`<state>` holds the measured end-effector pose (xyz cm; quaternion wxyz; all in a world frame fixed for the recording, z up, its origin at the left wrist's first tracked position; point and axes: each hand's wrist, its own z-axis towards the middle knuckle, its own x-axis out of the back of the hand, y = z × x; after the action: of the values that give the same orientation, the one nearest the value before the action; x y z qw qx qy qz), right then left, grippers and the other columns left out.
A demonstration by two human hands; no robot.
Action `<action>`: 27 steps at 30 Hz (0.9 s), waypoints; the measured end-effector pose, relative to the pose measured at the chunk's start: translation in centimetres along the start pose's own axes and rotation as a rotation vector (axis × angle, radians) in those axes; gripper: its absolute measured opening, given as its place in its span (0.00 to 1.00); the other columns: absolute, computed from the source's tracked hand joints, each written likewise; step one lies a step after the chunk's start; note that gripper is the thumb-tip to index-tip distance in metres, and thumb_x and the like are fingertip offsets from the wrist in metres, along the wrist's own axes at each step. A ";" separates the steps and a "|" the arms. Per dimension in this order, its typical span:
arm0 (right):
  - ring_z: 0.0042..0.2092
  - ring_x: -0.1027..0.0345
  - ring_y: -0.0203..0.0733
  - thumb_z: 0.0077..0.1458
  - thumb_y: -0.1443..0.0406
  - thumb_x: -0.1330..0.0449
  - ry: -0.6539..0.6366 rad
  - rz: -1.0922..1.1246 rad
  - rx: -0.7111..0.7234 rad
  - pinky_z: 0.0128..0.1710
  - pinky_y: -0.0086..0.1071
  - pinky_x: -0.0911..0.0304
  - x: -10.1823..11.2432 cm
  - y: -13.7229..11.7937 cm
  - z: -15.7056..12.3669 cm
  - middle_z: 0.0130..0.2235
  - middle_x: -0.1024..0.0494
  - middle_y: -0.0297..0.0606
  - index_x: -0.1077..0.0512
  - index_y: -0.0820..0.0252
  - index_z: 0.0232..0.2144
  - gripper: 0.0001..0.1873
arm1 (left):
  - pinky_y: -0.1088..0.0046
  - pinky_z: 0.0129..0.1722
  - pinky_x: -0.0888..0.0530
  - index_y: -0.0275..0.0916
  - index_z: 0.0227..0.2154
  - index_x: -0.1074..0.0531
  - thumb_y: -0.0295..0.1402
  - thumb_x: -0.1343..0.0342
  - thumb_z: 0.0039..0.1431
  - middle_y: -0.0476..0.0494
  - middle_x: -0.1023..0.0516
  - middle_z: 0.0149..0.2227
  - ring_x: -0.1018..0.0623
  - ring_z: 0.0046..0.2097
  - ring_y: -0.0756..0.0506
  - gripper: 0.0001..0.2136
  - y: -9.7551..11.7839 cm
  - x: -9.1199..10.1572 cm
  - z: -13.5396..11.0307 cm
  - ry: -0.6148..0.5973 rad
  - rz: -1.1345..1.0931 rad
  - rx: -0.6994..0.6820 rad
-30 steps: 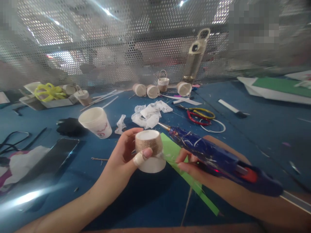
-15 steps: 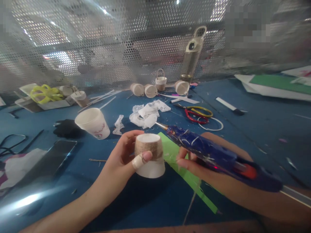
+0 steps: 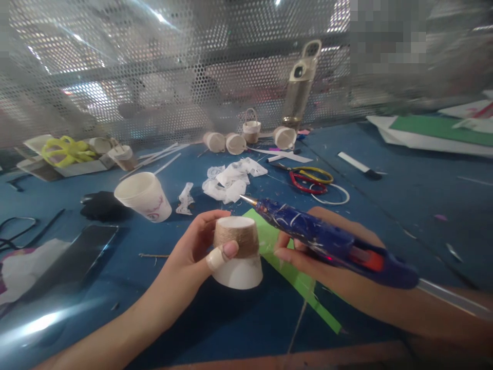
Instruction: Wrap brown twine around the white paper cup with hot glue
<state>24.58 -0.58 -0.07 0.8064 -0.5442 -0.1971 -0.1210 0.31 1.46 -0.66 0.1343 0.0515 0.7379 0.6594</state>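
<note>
My left hand (image 3: pixel 200 252) grips an upside-down paper cup (image 3: pixel 236 272) whose upper part is wrapped in brown twine (image 3: pixel 241 237); a bandage-like wrap circles the thumb. In my right hand (image 3: pixel 304 257) lies a blue hot glue gun (image 3: pixel 316 228), its metal nozzle pointing left, above and apart from the cup. A clear glue stick (image 3: pixel 450 298) sticks out of its back end. The right thumb and forefinger are pinched together, and a loose strand of twine (image 3: pixel 300 318) hangs below them. Beneath lies a strip of green paper (image 3: pixel 296 277).
White lace (image 3: pixel 231 180) and scissors (image 3: pixel 308 177) lie beyond my hands. Stacked paper cups (image 3: pixel 144 198) rest tilted at left, near a dark phone (image 3: pixel 77 262). Several twine-wrapped small cups, including a tiny basket (image 3: pixel 251 131), and a water bottle (image 3: pixel 298 92) line the perforated metal screen (image 3: pixel 162 87).
My right hand and the glue gun have shifted slightly left, bringing the nozzle over the cup. The cup has tipped a little in my left hand. The whole view has drifted slightly.
</note>
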 end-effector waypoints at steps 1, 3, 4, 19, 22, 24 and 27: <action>0.22 0.35 0.30 0.58 0.57 0.30 -0.001 0.017 -0.005 0.20 0.22 0.36 0.0 0.0 0.0 0.23 0.27 0.24 0.26 0.51 0.33 0.09 | 0.77 0.43 0.25 0.50 0.50 0.24 0.43 0.30 0.58 0.50 0.18 0.49 0.21 0.49 0.47 0.18 0.0 0.0 0.0 -0.004 -0.001 0.004; 0.23 0.32 0.30 0.57 0.59 0.29 0.006 0.059 -0.024 0.21 0.22 0.35 -0.1 0.0 0.0 0.24 0.25 0.24 0.26 0.51 0.33 0.09 | 0.77 0.43 0.25 0.51 0.50 0.24 0.42 0.29 0.57 0.50 0.18 0.49 0.21 0.49 0.47 0.18 -0.1 0.0 0.0 -0.015 -0.005 0.015; 0.24 0.31 0.29 0.57 0.60 0.29 0.009 0.078 -0.033 0.22 0.22 0.34 -0.1 0.0 0.0 0.24 0.25 0.24 0.26 0.51 0.33 0.09 | 0.77 0.43 0.25 0.51 0.50 0.24 0.43 0.30 0.57 0.50 0.18 0.49 0.21 0.49 0.47 0.18 -0.1 0.0 0.0 -0.020 -0.006 0.019; 0.28 0.32 0.31 0.51 0.64 0.25 0.025 0.217 -0.074 0.26 0.22 0.33 -0.5 0.9 0.1 0.27 0.24 0.24 0.27 0.52 0.30 0.12 | 0.74 0.44 0.28 0.53 0.52 0.25 0.44 0.32 0.59 0.52 0.17 0.49 0.21 0.49 0.46 0.19 -0.3 0.1 -0.3 -0.053 -0.021 0.086; 0.28 0.31 0.31 0.51 0.65 0.25 0.032 0.231 -0.085 0.26 0.21 0.32 -0.6 0.8 0.2 0.27 0.24 0.23 0.27 0.52 0.30 0.13 | 0.74 0.45 0.28 0.53 0.53 0.25 0.45 0.32 0.60 0.51 0.17 0.49 0.21 0.49 0.45 0.19 -0.3 0.0 -0.2 -0.047 -0.026 0.098; 0.28 0.31 0.31 0.52 0.65 0.25 0.028 0.221 -0.084 0.26 0.21 0.33 -0.7 0.7 0.3 0.27 0.24 0.23 0.26 0.52 0.30 0.12 | 0.73 0.46 0.28 0.53 0.53 0.25 0.45 0.32 0.60 0.51 0.17 0.50 0.21 0.50 0.45 0.19 -0.3 -0.1 -0.2 -0.048 -0.034 0.101; 0.28 0.31 0.31 0.52 0.65 0.26 0.021 0.201 -0.073 0.26 0.22 0.33 -0.6 0.8 0.3 0.27 0.24 0.24 0.27 0.52 0.30 0.12 | 0.72 0.46 0.28 0.52 0.53 0.24 0.44 0.32 0.60 0.50 0.17 0.50 0.21 0.50 0.44 0.19 -0.3 -0.2 -0.2 -0.046 -0.052 0.104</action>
<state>24.28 0.01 -0.88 0.7963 -0.5888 -0.1285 -0.0522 0.47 1.22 -0.89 0.1652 0.0543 0.7689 0.6153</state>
